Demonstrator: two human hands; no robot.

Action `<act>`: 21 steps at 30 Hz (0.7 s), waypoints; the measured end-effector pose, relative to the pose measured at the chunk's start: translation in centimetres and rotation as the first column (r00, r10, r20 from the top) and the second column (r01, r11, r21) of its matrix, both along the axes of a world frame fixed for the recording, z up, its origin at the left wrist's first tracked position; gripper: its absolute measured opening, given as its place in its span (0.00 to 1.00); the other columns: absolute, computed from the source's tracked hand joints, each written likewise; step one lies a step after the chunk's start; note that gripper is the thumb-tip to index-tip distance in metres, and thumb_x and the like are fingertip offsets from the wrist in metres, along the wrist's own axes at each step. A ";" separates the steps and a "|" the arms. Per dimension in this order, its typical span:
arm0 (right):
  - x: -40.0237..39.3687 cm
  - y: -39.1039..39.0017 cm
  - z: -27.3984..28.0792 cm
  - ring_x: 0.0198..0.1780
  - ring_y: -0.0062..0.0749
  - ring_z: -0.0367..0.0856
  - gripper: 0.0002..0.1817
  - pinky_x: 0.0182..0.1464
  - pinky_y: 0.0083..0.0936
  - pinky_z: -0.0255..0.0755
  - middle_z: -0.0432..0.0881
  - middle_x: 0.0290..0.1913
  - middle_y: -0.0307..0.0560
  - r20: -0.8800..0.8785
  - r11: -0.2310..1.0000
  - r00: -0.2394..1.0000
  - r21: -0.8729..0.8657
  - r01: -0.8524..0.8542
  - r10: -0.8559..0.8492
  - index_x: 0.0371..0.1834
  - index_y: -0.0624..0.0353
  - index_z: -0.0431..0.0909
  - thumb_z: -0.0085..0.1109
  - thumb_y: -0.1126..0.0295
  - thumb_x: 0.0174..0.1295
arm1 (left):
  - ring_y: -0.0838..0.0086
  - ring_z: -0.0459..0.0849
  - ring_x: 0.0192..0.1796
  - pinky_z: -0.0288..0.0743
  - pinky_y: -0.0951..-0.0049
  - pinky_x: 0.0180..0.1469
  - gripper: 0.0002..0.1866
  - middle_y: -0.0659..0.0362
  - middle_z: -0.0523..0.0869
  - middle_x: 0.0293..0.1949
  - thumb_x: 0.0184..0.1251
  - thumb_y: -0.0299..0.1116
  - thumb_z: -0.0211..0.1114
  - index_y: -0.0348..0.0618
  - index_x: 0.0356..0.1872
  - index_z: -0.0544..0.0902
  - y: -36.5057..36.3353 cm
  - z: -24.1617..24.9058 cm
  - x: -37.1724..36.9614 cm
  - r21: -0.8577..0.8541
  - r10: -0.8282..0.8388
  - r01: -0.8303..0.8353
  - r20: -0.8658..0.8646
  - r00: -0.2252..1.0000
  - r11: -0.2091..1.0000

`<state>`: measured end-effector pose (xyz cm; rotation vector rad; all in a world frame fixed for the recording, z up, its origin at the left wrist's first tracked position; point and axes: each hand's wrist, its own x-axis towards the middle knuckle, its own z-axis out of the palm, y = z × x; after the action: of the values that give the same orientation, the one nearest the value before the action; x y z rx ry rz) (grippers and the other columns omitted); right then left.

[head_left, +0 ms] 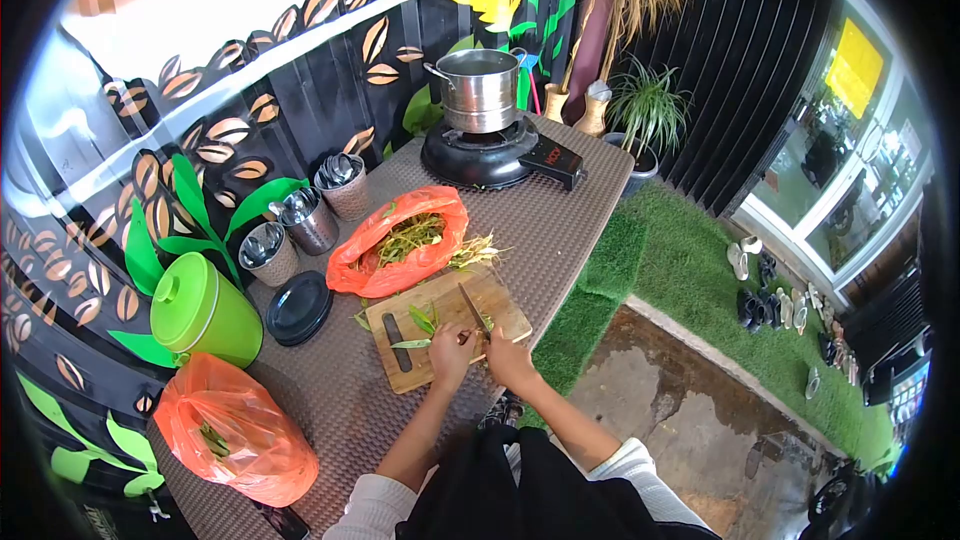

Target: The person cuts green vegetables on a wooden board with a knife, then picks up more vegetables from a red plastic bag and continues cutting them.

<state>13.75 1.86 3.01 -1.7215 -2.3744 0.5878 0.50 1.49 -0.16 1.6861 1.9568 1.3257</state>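
Observation:
A wooden cutting board with a slot handle lies on the table in front of me. My right hand is wrapped round a knife, its blade pointing away from me over the board. Just left of it, my left hand is closed on leafy green stems, with leaves sticking out to the left. Small cut green bits lie by the blade. Touching the board's far side is an open orange plastic bag filled with greens; pale stems spill from its right side.
A steel pot stands on a black portable stove at the table's far end. Cutlery holders, black plates, a green lidded bucket and a tied orange bag line the left. The table's edge runs along the right.

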 end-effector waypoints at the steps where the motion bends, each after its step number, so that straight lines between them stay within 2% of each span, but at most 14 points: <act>1: -0.3 -0.2 -0.4 0.32 0.55 0.84 0.14 0.35 0.48 0.77 0.82 0.28 0.63 0.000 1.000 1.000 0.000 -0.002 0.002 0.45 0.68 0.61 0.47 0.68 0.64 | 0.63 0.77 0.28 0.70 0.65 0.32 0.09 0.54 0.78 0.23 0.50 0.35 0.70 0.40 0.27 0.86 0.0 0.0 -0.1 0.000 0.002 -0.002 0.000 1.000 1.000; 3: -0.7 -0.3 -0.9 0.32 0.56 0.84 0.13 0.34 0.48 0.77 0.81 0.28 0.64 0.015 0.998 0.999 0.048 0.042 -0.043 0.44 0.67 0.61 0.47 0.68 0.63 | 0.62 0.76 0.30 0.70 0.64 0.33 0.09 0.55 0.77 0.23 0.51 0.35 0.69 0.40 0.27 0.85 -0.3 0.2 -0.2 0.020 -0.021 0.022 -0.035 0.999 1.000; 7: -0.5 1.3 -0.8 0.32 0.56 0.84 0.13 0.32 0.46 0.77 0.82 0.27 0.63 0.006 0.999 1.000 0.034 0.013 -0.014 0.42 0.67 0.62 0.47 0.68 0.63 | 0.61 0.76 0.33 0.70 0.63 0.35 0.09 0.55 0.77 0.24 0.53 0.35 0.68 0.39 0.26 0.85 -0.4 0.0 -0.1 0.015 -0.041 0.042 -0.033 0.999 0.999; 9: -0.1 1.7 -0.6 0.32 0.51 0.85 0.11 0.31 0.41 0.80 0.83 0.28 0.60 0.031 0.999 0.999 0.036 -0.033 0.032 0.43 0.65 0.63 0.48 0.72 0.60 | 0.61 0.77 0.35 0.71 0.62 0.36 0.09 0.56 0.77 0.26 0.54 0.35 0.67 0.39 0.27 0.85 -0.4 -0.2 0.0 0.048 -0.020 0.028 -0.158 0.987 0.998; 13: 0.3 0.6 -1.1 0.32 0.52 0.85 0.10 0.31 0.41 0.79 0.83 0.28 0.60 0.033 0.997 0.998 0.040 -0.059 0.058 0.43 0.64 0.63 0.48 0.73 0.60 | 0.61 0.77 0.37 0.71 0.62 0.37 0.08 0.56 0.78 0.27 0.56 0.35 0.66 0.40 0.28 0.85 -0.5 0.0 0.4 0.055 -0.009 0.019 -0.185 0.983 0.998; 16: -0.7 -0.3 -0.9 0.30 0.55 0.84 0.13 0.28 0.43 0.78 0.81 0.27 0.62 0.033 0.996 0.999 0.091 0.001 -0.004 0.43 0.67 0.62 0.48 0.70 0.61 | 0.61 0.77 0.37 0.72 0.63 0.39 0.07 0.57 0.79 0.28 0.57 0.34 0.65 0.40 0.29 0.85 -0.6 0.5 0.6 0.089 -0.015 0.030 -0.160 0.987 0.996; 19: -1.1 0.7 -0.6 0.31 0.55 0.83 0.12 0.28 0.43 0.78 0.81 0.26 0.63 -0.003 0.997 1.000 0.077 0.018 -0.018 0.42 0.68 0.63 0.48 0.70 0.61 | 0.61 0.77 0.39 0.72 0.64 0.41 0.06 0.57 0.79 0.29 0.56 0.31 0.65 0.40 0.30 0.85 -1.2 1.1 0.7 0.070 -0.028 0.042 -0.189 0.982 0.997; 21: -0.8 2.0 -0.6 0.30 0.55 0.83 0.12 0.29 0.44 0.78 0.81 0.26 0.64 -0.032 0.995 0.998 0.087 -0.057 0.060 0.42 0.68 0.63 0.47 0.71 0.61 | 0.60 0.78 0.42 0.73 0.64 0.45 0.08 0.54 0.81 0.34 0.55 0.28 0.63 0.40 0.34 0.86 -1.4 1.2 0.8 -0.022 -0.081 0.078 -0.237 0.968 0.997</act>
<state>12.98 3.87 2.42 -1.5992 -2.3963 0.5108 1.33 0.07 1.07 1.9755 1.9914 1.1251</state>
